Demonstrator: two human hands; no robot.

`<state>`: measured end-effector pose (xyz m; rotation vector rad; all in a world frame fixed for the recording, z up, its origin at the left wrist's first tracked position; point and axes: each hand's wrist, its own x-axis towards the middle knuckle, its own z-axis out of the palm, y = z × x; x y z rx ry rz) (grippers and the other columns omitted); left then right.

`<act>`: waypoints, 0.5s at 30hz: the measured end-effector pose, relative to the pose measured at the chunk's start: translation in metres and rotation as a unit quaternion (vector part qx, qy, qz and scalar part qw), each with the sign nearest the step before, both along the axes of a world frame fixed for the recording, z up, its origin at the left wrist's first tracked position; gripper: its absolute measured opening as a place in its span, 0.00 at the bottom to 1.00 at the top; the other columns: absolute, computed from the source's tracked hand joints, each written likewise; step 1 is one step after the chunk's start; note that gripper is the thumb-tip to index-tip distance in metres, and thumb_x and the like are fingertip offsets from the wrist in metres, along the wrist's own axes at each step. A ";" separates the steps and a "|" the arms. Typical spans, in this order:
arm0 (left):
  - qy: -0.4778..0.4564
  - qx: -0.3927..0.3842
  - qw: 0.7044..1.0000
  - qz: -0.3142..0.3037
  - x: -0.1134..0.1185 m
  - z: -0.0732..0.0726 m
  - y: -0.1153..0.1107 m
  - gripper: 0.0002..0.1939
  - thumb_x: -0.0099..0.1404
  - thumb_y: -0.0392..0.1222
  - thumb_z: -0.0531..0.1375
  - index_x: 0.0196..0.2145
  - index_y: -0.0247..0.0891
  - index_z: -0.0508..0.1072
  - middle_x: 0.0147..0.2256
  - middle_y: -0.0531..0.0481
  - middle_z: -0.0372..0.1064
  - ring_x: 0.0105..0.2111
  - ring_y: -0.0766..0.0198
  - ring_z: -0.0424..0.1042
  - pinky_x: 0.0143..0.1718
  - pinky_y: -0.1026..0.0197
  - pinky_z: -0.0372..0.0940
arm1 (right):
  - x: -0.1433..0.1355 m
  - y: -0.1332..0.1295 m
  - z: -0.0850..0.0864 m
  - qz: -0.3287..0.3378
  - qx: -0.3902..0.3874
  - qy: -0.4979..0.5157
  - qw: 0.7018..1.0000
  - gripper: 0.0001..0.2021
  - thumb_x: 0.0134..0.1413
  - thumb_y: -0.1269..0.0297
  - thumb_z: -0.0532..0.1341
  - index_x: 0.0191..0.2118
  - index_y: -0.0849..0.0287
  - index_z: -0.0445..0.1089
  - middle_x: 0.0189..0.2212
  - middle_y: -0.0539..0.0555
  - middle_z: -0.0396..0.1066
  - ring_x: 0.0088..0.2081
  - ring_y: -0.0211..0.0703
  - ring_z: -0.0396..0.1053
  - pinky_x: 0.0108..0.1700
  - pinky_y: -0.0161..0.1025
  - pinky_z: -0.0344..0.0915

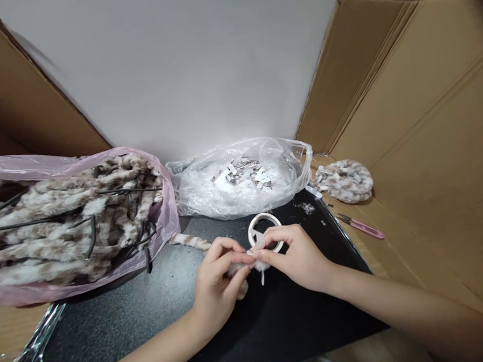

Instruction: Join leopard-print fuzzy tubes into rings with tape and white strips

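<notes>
My left hand [222, 282] is closed round a strip of fluffy fur [190, 241], whose far end lies on the dark tabletop by the pink bag. A tuft of the fur and a thin pale tail show between my hands. My right hand [296, 256] pinches a small white piece [258, 239], seemingly tape or paper, at the fur's end. The fingertips of both hands nearly touch. Just behind my right fingers a roll of white tape [272, 218] lies on the table [151, 310].
A pink bag [170, 206] of brown-white fur strips with black cords lies at left. Behind the hands is a clear bag [210, 201] with white scraps. At right are a coiled fur bundle [347, 181] and a pink-handled tool [365, 228]. Cardboard walls [424, 112] flank the table.
</notes>
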<state>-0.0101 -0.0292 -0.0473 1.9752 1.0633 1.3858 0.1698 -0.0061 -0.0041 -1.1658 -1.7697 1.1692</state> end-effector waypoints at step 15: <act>0.208 0.140 0.967 -0.034 -0.002 -0.005 0.013 0.07 0.71 0.35 0.50 0.40 0.36 0.67 0.32 0.49 0.69 0.30 0.65 0.69 0.30 0.67 0.64 | 0.001 -0.007 -0.010 -0.016 0.006 0.012 1.000 0.04 0.50 0.70 0.66 0.26 0.60 0.77 0.27 0.52 0.78 0.31 0.43 0.74 0.37 0.37 0.67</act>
